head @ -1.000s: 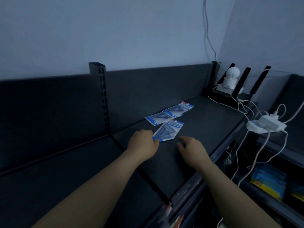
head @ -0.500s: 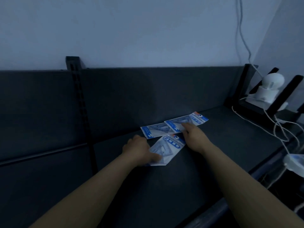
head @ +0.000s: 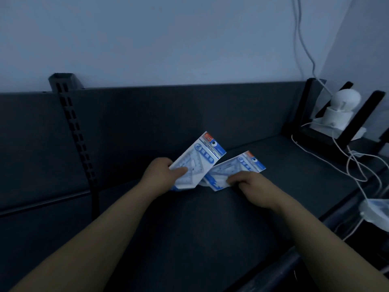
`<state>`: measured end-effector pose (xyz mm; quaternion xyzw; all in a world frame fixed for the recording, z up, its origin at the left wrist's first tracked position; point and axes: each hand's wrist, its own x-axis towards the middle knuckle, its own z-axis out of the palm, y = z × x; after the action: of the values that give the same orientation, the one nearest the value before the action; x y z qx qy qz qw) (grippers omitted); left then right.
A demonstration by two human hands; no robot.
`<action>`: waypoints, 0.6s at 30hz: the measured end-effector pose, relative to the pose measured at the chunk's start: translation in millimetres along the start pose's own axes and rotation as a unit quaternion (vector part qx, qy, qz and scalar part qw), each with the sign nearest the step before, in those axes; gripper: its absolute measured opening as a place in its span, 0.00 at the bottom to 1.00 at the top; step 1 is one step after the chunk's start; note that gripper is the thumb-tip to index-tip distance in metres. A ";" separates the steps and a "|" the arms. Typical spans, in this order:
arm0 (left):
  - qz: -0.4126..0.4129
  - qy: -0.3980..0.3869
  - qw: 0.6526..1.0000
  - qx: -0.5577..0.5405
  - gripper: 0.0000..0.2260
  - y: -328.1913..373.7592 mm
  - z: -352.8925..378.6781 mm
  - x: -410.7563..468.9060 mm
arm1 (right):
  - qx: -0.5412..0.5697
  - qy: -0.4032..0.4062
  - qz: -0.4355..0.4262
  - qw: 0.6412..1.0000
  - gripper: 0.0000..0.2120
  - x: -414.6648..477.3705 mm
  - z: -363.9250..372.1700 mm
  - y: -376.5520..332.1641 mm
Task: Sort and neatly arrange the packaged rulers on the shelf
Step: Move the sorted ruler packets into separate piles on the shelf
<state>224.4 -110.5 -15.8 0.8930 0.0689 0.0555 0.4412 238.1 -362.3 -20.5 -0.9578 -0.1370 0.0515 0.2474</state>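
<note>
On the dark shelf [head: 210,224] I hold two blue-and-white ruler packs. My left hand [head: 162,175] grips the lower corner of one ruler pack [head: 202,159], lifted and tilted up to the right. My right hand [head: 250,186] pinches the lower end of a second ruler pack [head: 237,167], which lies low over the shelf and angles right. A third pack's blue edge [head: 212,185] shows between the hands, partly hidden under the lifted one.
A slotted black upright [head: 75,131] divides the shelf's back panel at the left. At the right stand a white camera [head: 341,110] on a black stand, loose white cables [head: 357,165] and a white adapter [head: 376,213] by the shelf's front edge.
Both hands pressed on packs lying flat half a second ago. Now the left hand has lifted one pack off the shelf, and the right hand has drawn back and gripped another by its near end.
</note>
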 end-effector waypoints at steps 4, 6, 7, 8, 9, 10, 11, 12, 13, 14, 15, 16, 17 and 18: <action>0.012 -0.024 0.997 0.072 0.14 -0.2 16.0 19.4 | 0.075 0.103 0.031 0.991 0.17 -6.9 -3.6 9.6; 0.019 -0.058 0.987 0.146 0.15 2.1 22.7 21.7 | 0.050 0.122 0.027 0.991 0.13 -9.8 -2.1 13.9; 0.018 -0.075 0.981 0.179 0.13 4.5 25.2 21.1 | 0.034 0.107 0.022 0.993 0.12 -11.2 -0.3 14.4; 0.015 -0.085 0.975 0.205 0.13 7.1 26.7 20.7 | 0.023 0.094 0.017 0.995 0.12 -12.3 1.2 13.0; 0.015 -0.086 0.971 0.222 0.14 9.0 27.7 20.5 | 0.021 0.085 0.010 0.996 0.13 -12.9 2.4 11.3; 0.015 -0.084 0.970 0.227 0.17 9.5 28.5 20.2 | 0.027 0.077 0.001 0.997 0.13 -13.3 2.7 8.6; 0.015 -0.081 0.972 0.220 0.20 9.3 29.0 19.2 | 0.038 0.067 -0.004 0.997 0.12 -13.7 2.9 6.5; 0.015 -0.077 0.975 0.206 0.23 8.9 28.9 17.6 | 0.054 0.060 -0.006 0.997 0.11 -13.8 3.1 5.4; 0.016 -0.074 0.978 0.194 0.27 7.7 28.5 15.6 | 0.071 0.058 -0.004 0.996 0.11 -12.8 3.4 6.3; 0.016 -0.077 0.979 0.189 0.31 6.8 27.5 13.0 | 0.086 0.060 0.001 0.995 0.10 -12.5 3.3 6.7; 0.016 -0.083 0.977 0.196 0.34 6.9 25.9 9.9 | 0.090 0.065 0.006 0.994 0.10 -12.0 3.3 7.2; 0.014 -0.092 0.972 0.214 0.38 7.2 24.3 7.6 | 0.088 0.070 0.006 0.994 0.12 -11.6 3.6 6.8; 0.011 -0.103 0.967 0.233 0.40 7.9 22.3 5.2 | 0.089 0.074 0.005 0.993 0.14 -11.9 4.4 4.9; 0.000 -0.116 0.963 0.243 0.40 9.0 20.4 2.9 | 0.105 0.075 -0.001 0.992 0.16 -13.0 5.3 1.5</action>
<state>231.2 -131.3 -20.9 0.9737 0.0283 -0.0672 0.2159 225.1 -364.9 -25.4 -0.9274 -0.1130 -0.0069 0.3564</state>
